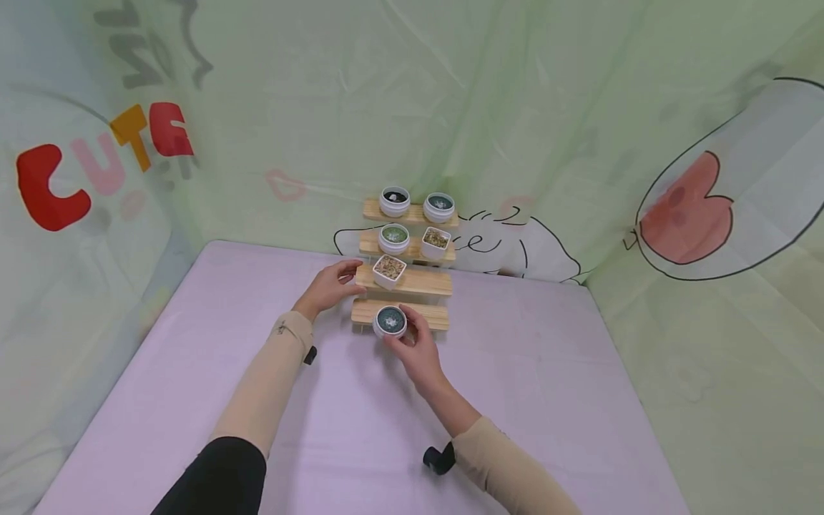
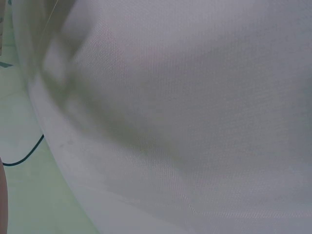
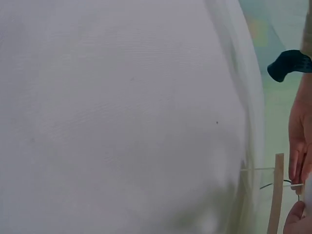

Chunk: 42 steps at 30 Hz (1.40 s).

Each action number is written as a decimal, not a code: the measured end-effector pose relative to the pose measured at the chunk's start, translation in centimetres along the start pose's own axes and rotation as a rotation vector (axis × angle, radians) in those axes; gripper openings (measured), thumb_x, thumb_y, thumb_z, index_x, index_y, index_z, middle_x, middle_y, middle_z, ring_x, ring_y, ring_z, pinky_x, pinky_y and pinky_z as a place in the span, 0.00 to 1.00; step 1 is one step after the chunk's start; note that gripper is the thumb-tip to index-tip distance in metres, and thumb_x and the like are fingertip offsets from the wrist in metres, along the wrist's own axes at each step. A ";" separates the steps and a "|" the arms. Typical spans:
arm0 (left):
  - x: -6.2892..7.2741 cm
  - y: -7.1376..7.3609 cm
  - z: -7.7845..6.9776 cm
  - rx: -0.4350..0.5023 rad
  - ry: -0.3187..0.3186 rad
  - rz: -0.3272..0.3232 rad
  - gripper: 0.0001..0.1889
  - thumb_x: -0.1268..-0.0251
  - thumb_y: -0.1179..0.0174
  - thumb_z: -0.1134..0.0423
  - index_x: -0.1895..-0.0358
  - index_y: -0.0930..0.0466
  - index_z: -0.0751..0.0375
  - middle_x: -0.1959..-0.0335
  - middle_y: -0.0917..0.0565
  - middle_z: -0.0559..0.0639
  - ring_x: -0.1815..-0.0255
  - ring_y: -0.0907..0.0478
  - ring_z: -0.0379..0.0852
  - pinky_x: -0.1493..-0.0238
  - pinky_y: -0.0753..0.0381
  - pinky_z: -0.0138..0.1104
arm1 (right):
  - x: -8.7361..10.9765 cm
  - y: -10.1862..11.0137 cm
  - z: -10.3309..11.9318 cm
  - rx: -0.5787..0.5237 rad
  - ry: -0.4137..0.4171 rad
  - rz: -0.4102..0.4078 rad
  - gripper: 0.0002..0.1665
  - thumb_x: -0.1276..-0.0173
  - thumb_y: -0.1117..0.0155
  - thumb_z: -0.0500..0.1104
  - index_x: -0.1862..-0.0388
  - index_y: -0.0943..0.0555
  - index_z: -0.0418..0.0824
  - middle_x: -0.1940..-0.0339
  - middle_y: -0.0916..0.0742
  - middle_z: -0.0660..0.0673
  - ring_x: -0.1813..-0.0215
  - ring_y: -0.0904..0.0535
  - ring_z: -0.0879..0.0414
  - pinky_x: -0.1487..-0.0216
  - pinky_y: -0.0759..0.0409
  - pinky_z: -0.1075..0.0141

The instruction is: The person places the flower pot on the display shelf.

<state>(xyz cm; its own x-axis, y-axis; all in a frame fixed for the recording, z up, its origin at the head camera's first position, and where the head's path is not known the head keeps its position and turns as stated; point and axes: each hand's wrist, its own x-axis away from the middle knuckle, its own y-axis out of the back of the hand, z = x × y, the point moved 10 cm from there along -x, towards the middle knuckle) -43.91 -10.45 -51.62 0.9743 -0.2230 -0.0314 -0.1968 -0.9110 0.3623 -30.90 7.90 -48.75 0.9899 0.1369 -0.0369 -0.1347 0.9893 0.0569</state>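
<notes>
A tiered wooden display stand (image 1: 425,282) has stepped shelves of pale wood. My left hand (image 1: 330,287) grips the left end of its second shelf from the front, thumb towards me and fingers behind. Between thumb and fingers, my right hand (image 1: 418,354) pinches a round white jar (image 1: 390,322) with dark blue-grey contents, at the lowest shelf. Whether the jar rests on that shelf cannot be made out. One shelf up sits a square white cup (image 1: 389,272) of tan bits. In the right wrist view, the left hand (image 3: 300,139) shows beside a shelf edge (image 3: 277,195).
Higher shelves hold a round jar with green contents (image 1: 394,239), a square cup of yellowish bits (image 1: 436,243), a dark-filled jar (image 1: 395,202) and a blue-grey jar (image 1: 440,207). A lilac cloth (image 1: 547,372) covers the table; a pale green printed curtain (image 1: 322,107) hangs behind.
</notes>
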 end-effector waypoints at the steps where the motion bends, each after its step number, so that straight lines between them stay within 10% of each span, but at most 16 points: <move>1: 0.0 0.0 0.0 0.001 -0.001 0.000 0.35 0.43 0.28 0.62 0.31 0.32 0.64 0.32 0.28 0.58 0.32 0.31 0.52 0.30 0.30 0.36 | -0.1 0.1 0.0 -0.013 -0.004 -0.007 0.38 0.39 0.33 0.28 0.30 0.35 0.32 0.32 0.30 0.35 0.32 0.32 0.44 0.31 0.26 0.57; 42: 0.2 0.0 -0.3 -0.008 -0.019 0.010 0.35 0.42 0.29 0.63 0.31 0.33 0.65 0.32 0.29 0.59 0.31 0.32 0.54 0.29 0.31 0.36 | -6.2 6.6 0.7 -0.094 0.047 -0.235 0.37 0.38 0.32 0.31 0.30 0.33 0.36 0.33 0.27 0.41 0.33 0.33 0.49 0.42 0.24 0.76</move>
<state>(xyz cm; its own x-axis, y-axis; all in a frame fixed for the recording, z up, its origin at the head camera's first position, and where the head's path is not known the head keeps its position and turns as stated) -43.65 -10.38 -51.36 0.9699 -0.2391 -0.0455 -0.2060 -0.9060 0.3698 -37.93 13.52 -47.48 0.9916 -0.0972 -0.0849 0.0930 0.9943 -0.0520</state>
